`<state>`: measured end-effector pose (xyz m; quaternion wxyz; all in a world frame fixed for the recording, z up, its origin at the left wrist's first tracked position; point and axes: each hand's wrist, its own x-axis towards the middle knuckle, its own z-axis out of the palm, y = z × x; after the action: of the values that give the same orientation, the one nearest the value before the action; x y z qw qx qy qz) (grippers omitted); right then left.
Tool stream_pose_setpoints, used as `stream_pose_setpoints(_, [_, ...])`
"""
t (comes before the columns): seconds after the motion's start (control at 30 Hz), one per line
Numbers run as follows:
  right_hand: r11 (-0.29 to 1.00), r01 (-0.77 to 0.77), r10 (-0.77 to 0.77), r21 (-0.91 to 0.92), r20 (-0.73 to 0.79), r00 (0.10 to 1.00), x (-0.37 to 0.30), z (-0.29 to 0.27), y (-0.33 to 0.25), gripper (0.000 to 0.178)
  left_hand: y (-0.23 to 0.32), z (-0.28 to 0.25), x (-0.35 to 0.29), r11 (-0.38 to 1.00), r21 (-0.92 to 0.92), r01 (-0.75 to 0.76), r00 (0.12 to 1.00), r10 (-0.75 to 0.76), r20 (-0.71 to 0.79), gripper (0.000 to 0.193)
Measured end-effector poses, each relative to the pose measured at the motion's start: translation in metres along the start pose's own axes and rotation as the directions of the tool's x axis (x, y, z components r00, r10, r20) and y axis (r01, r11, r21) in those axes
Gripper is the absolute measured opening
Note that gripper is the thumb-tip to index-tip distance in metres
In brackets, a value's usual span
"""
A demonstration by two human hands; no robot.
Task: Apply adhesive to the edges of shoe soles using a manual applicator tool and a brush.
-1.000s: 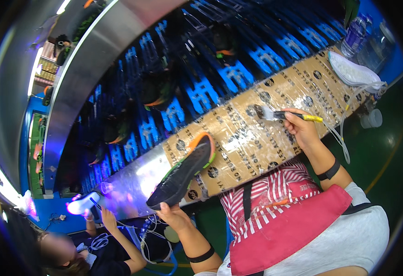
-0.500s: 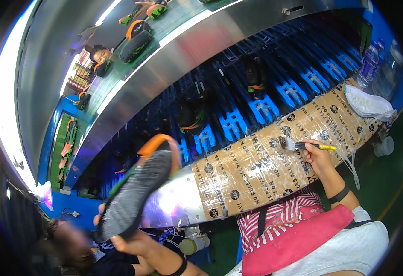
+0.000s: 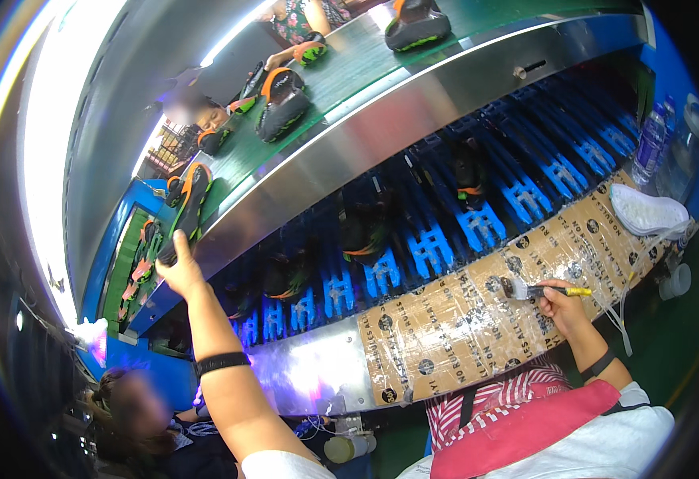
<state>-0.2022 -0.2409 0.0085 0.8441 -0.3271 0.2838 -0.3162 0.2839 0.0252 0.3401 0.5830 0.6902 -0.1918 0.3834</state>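
While the right hand [image 3: 563, 307] is closed around a brush [image 3: 535, 292] (seen against the cardboard sheet [image 3: 437, 335]), the outstretched left hand [image 3: 180, 273] is clamped on the near end of a black-and-orange shoe sole [image 3: 194, 199] at the green belt's [image 3: 357, 68] edge.

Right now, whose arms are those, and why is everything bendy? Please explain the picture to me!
Those belong to a person, not a robot. A camera on their head looks down, and its very wide lens bends straight edges. The left hand grips a dark shoe piece with orange and green edges, up by a green belt where similar pieces lie. The right hand holds a brush with a black and yellow handle at the cardboard on the bench. A white shoe part lies toward the right end.
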Motion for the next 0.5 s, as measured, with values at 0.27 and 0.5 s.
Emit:
stream_pose_setpoints(0.27, [0.986,0.043,-0.048,-0.160,-0.026,0.999,-0.002,0.000,0.002,0.019,0.017,0.040,0.023,0.725,0.673,0.147,0.959,-0.272,0.083,0.103])
stream_pose_setpoints(0.5, [1.000,0.015,-0.016,-0.010,-0.026,1.000,0.003,-0.001,0.000,0.023,-0.050,-0.001,0.066,0.738,0.623,0.259,0.962,-0.256,-0.096,0.066])
